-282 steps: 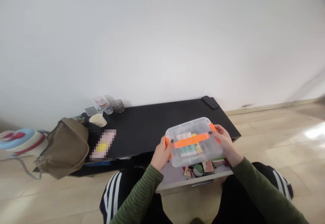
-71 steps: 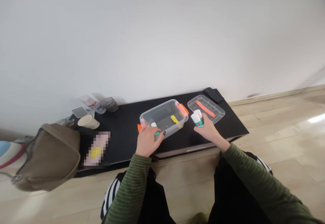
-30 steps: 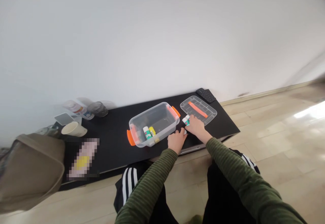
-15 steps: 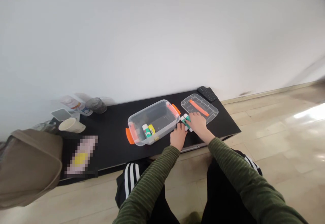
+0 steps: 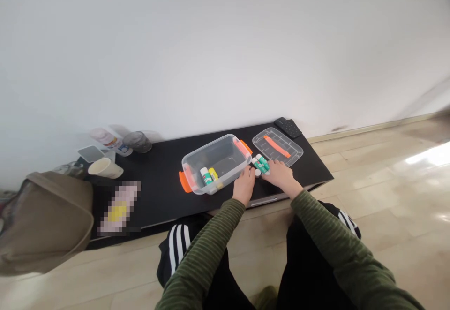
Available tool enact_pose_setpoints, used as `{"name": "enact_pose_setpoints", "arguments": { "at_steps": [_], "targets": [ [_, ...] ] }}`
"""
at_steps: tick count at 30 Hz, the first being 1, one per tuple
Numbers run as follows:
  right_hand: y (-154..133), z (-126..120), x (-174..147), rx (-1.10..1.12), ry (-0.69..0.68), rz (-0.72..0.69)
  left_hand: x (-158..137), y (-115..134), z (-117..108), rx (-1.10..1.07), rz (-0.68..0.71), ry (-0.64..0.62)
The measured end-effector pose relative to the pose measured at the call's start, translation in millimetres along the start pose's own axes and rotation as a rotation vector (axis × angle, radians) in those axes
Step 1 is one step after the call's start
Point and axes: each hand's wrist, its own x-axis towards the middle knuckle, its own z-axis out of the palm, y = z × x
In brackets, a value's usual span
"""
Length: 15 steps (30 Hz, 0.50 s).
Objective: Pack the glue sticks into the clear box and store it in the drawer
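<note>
My right hand (image 5: 279, 175) is closed round the lower ends of green glue sticks (image 5: 262, 163) with white caps, which lie side by side on the black table. My left hand (image 5: 243, 184) is just left of them, at the near right corner of the clear plastic box (image 5: 197, 154); its fingers are bent and slightly apart, with nothing visible in them. By its fingertips is a small white round piece (image 5: 258, 173), perhaps a cap or a stick's end. Inside the open box lie a green glue stick (image 5: 206, 176) and a yellow one (image 5: 213, 174).
Behind my right hand lies the clear lid (image 5: 295, 152) with an orange handle. A black keypad-like item (image 5: 288, 128) is at the far corner. Left are a paper cup (image 5: 105, 168), a bottle (image 5: 110, 141), a glass jar (image 5: 138, 142) and a brown bag (image 5: 45, 223).
My right hand has shifted from over the glue sticks to their right side, showing more of them. My left hand has barely moved. The view has shifted slightly.
</note>
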Motion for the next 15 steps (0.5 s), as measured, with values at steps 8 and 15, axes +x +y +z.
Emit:
{"name": "enact_pose_setpoints", "arguments": {
  "at_steps": [8,15],
  "targets": [
    [13.3,-8.8,-8.6,0.033,0.098,-0.041,-26.3,3.1,-26.3,-0.056,0.132,0.022],
    [-66.7,-44.7,-22.5,0.258,0.393,-0.525,-60.6,-13.3,-33.1,-0.124,0.118,-0.016]
  ]
}}
